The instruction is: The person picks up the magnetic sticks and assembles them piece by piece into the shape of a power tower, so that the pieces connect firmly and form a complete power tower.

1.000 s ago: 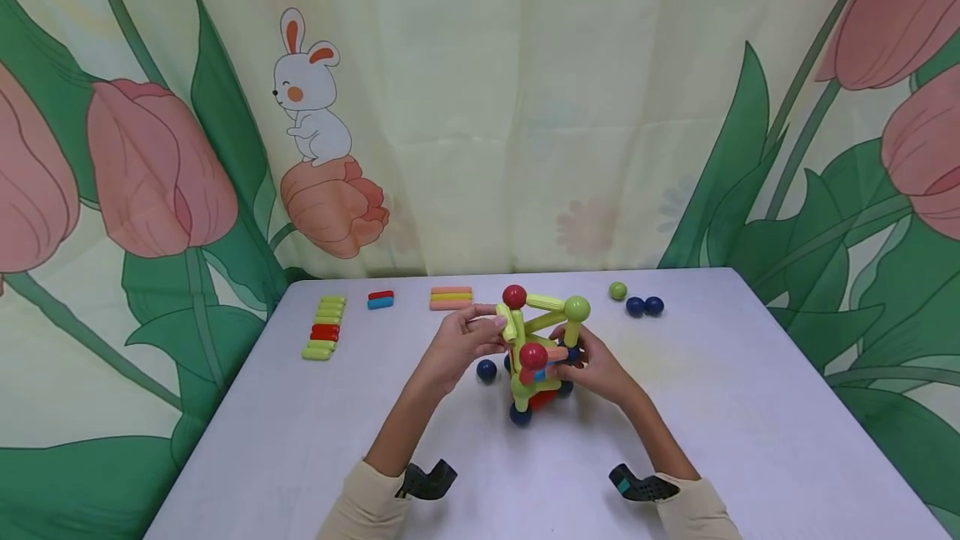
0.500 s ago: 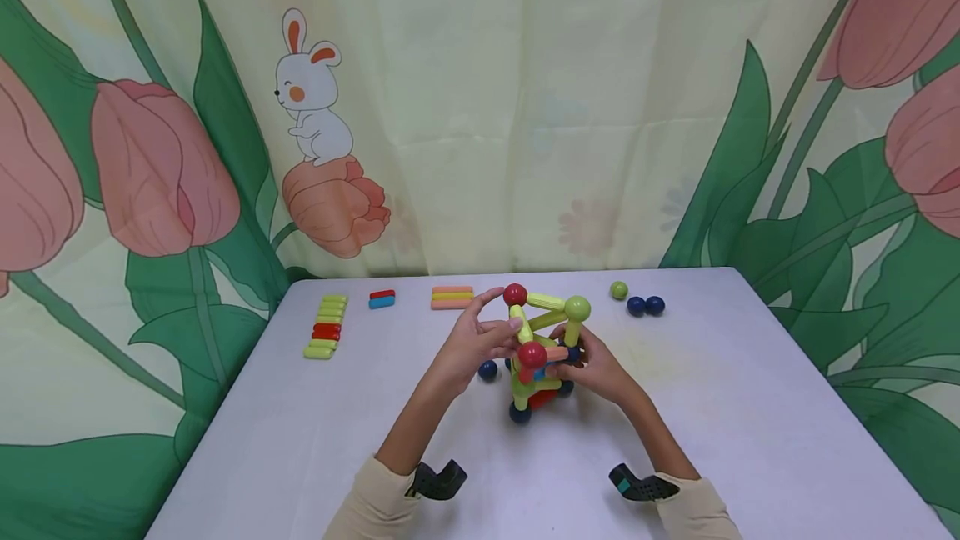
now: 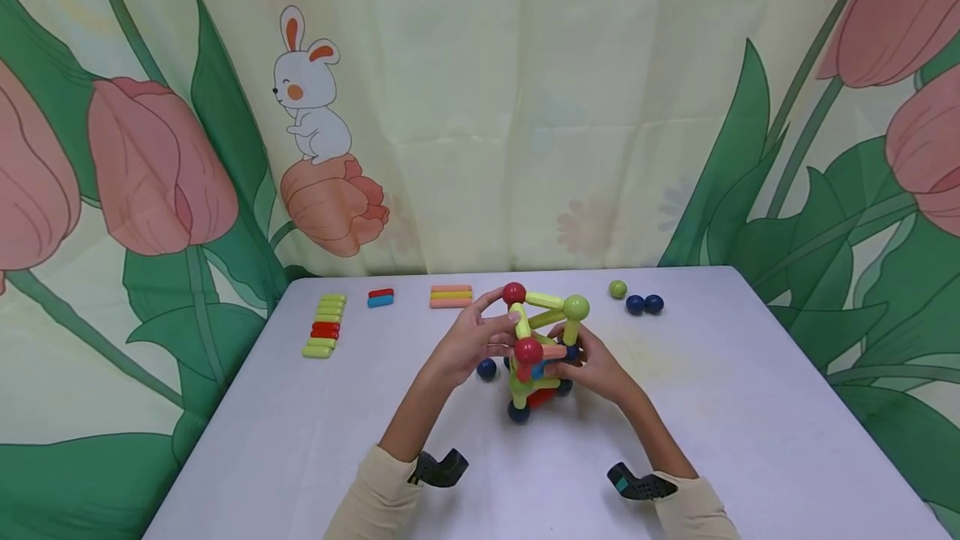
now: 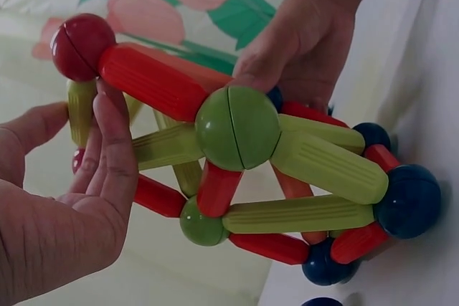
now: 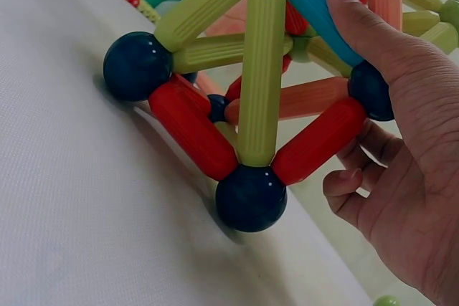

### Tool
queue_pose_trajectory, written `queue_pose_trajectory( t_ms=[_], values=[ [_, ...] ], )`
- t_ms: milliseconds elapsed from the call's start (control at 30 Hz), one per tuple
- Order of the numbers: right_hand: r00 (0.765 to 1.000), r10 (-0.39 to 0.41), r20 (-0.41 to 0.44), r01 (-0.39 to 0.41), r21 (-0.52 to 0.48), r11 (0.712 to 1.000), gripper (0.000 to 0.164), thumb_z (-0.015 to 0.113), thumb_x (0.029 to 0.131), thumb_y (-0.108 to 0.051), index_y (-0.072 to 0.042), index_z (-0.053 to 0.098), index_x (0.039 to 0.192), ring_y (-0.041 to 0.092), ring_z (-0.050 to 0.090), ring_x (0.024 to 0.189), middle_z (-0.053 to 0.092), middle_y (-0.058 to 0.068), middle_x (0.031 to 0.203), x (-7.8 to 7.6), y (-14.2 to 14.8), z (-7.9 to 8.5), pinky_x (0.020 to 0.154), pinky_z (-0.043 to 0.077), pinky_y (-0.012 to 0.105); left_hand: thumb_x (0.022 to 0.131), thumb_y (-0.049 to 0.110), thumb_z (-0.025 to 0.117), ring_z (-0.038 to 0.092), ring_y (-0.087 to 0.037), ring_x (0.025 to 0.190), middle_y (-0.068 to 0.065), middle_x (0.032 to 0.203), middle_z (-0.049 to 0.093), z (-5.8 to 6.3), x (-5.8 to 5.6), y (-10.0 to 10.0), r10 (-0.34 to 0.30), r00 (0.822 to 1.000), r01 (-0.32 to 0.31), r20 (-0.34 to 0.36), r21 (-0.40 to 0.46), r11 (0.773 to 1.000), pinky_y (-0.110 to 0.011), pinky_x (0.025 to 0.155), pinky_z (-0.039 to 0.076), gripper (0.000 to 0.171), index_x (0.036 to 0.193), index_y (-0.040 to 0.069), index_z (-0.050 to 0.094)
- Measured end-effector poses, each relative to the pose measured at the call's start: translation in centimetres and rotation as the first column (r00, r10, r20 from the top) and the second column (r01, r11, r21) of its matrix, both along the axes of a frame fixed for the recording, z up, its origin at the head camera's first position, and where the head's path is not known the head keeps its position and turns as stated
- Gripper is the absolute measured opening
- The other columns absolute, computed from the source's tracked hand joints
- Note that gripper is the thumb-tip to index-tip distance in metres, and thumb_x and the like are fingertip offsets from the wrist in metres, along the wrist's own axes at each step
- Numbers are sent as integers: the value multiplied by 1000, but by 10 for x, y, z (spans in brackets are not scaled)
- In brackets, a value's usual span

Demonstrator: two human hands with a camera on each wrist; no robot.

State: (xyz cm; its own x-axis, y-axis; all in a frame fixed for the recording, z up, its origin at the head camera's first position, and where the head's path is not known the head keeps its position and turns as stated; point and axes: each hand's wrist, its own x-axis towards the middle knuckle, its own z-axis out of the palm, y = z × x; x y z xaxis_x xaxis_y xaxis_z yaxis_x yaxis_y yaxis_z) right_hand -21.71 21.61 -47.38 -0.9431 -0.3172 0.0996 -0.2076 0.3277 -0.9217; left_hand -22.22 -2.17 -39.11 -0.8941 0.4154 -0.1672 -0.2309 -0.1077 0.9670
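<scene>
A frame of magnetic rods and balls (image 3: 546,302) stands on the table between both hands. My left hand (image 3: 463,348) pinches a short yellow-green rod (image 4: 81,114) between thumb and fingers. That rod spans two red balls, the upper one (image 3: 514,293) and the nearer one (image 3: 528,352). From the other side, my right hand (image 3: 597,368) grips the frame, its thumb along a blue rod (image 5: 323,19) beside a dark blue ball (image 5: 371,91). In the right wrist view, dark blue balls form the feet, and red rods (image 5: 192,130) join them.
A loose dark blue ball (image 3: 487,369) lies left of the frame. Yellow-green and red rods (image 3: 326,329) line the table's left side. Short red and blue rods (image 3: 380,300) and orange and yellow rods (image 3: 451,297) sit at the back. A green ball (image 3: 617,289) and two blue balls (image 3: 645,305) lie back right.
The left hand has shifted right, bringing the yellow-green rod in from the frame's side to between the two red balls. Its index finger has lifted toward the upper red ball. The right hand stays nearly still.
</scene>
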Motion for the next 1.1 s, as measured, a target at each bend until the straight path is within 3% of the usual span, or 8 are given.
queue_pose_trajectory(
  t_ms=[333,500,733,933,1100],
  values=[
    [1000,9,6,-9,13,1000,52,74,87,-17,-5,45,128,32,55,113,54,18,124,1,-1,-1,95,53,47,93,31,67,71,-14,73,-2,90,72,-2,-3,-3,28,1000,-28,3,-5,1000,-27,72,59,61,146,16,40],
    [1000,7,9,-7,9,1000,52,75,86,-20,-9,46,128,31,56,114,55,15,124,0,-1,-2,95,53,45,93,30,67,71,-15,74,-3,91,72,-3,-4,-3,34,999,-34,18,-8,999,-26,71,58,58,144,18,42],
    [1000,19,-16,-19,40,999,60,76,86,-27,-14,47,136,33,51,117,54,15,125,2,0,3,100,47,54,93,33,66,71,-14,78,-1,91,73,-2,-4,-2,43,999,-44,-11,-26,999,-29,77,58,56,143,19,45],
    [997,77,2,-77,71,995,64,75,86,-27,-14,42,140,36,50,121,52,18,131,2,8,5,100,46,58,94,33,66,71,-14,80,-6,94,74,-1,-4,1,47,997,-50,-60,-53,997,-31,81,58,54,142,19,47],
    [982,182,50,-182,0,983,65,71,89,-23,-10,39,144,43,45,129,47,22,140,1,21,7,101,46,56,95,36,63,70,-16,82,-9,98,73,-3,-7,-3,61,991,-77,-117,-131,988,-32,83,58,49,138,18,51]
  ],
)
